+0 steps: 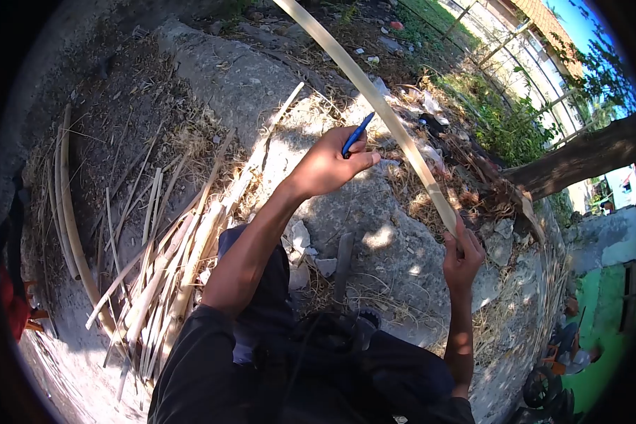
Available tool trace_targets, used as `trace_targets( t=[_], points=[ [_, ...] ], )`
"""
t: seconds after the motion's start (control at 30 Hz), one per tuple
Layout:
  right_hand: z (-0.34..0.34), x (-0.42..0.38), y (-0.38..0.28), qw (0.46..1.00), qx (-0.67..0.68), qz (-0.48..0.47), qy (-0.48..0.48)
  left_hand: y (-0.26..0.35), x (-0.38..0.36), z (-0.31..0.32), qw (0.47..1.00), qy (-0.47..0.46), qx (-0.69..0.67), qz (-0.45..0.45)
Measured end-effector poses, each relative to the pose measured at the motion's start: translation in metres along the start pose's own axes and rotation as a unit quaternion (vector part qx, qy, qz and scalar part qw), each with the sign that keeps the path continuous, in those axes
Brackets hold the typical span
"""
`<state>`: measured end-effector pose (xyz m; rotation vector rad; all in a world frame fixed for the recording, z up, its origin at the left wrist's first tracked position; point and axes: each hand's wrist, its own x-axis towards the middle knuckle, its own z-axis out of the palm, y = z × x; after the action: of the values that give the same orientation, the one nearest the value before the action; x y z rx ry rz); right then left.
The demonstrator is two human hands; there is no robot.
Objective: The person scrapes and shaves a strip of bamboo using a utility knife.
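My left hand (336,161) is closed around a slim blue pen (358,134), whose one end sticks up past the fingers. In my right hand (464,254) I grip the lower end of a long, pale bamboo strip (385,109). The strip rises from that hand up and to the left, curving past the pen, and leaves the top of the view. A gap shows between my left thumb and the strip. Below both hands lies rough grey rock (381,233).
A pile of split bamboo strips (166,268) lies to my left, with longer curved poles (65,177) beyond. A flat upright piece (343,268) stands near my legs. A tree trunk (579,166) leans at the right. People (579,353) sit by a green wall (604,304).
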<state>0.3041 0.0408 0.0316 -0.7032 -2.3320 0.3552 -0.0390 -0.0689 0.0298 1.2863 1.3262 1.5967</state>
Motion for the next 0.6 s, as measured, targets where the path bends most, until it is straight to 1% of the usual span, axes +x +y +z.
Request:
trace_targets(
  t=[0.07, 0.1, 0.13, 0.2, 0.23, 0.27, 0.33, 0.4, 0.43, 0.47, 0.53, 0.6],
  points=[
    [0.0, -0.004, 0.0, 1.0, -0.005, -0.003, 0.017, -0.006, 0.0, 0.01, 1.0, -0.022, 0.005, -0.019],
    [-0.001, -0.005, -0.003, 1.0, -0.008, 0.0, 0.022, -0.004, -0.001, 0.018, 0.999, -0.039, 0.011, -0.015],
    [0.001, 0.009, -0.017, 1.0, -0.001, 0.001, 0.025, -0.001, -0.001, 0.023, 0.999, -0.044, 0.011, -0.015],
    [-0.001, 0.01, -0.021, 1.0, 0.005, 0.001, 0.027, 0.006, -0.001, 0.028, 0.999, -0.035, -0.004, -0.04],
    [-0.002, 0.003, -0.012, 1.0, 0.006, 0.002, 0.031, 0.004, 0.001, 0.02, 0.999, -0.025, -0.029, -0.009],
    [-0.002, -0.003, -0.003, 0.999, 0.007, 0.001, 0.033, 0.002, 0.001, 0.009, 0.996, -0.006, -0.073, -0.055],
    [-0.002, -0.017, 0.011, 0.999, 0.006, -0.025, 0.038, 0.004, 0.0, -0.008, 0.995, -0.001, -0.078, -0.055],
    [-0.005, -0.024, 0.015, 0.999, 0.001, -0.034, 0.039, -0.003, 0.0, -0.003, 1.0, -0.018, -0.011, -0.009],
    [-0.006, -0.014, 0.002, 1.0, -0.008, -0.003, 0.022, -0.002, 0.0, 0.009, 1.0, -0.02, -0.008, -0.001],
    [-0.007, -0.005, -0.007, 0.999, -0.016, 0.026, 0.009, 0.002, -0.002, 0.017, 0.999, -0.03, 0.002, -0.024],
    [-0.009, -0.003, -0.013, 0.999, -0.019, 0.034, 0.011, 0.003, -0.003, 0.023, 0.999, -0.025, 0.029, -0.004],
    [-0.009, -0.004, -0.007, 0.999, -0.018, 0.03, 0.01, 0.008, -0.002, 0.004, 1.0, -0.01, -0.021, -0.018]
  ],
)
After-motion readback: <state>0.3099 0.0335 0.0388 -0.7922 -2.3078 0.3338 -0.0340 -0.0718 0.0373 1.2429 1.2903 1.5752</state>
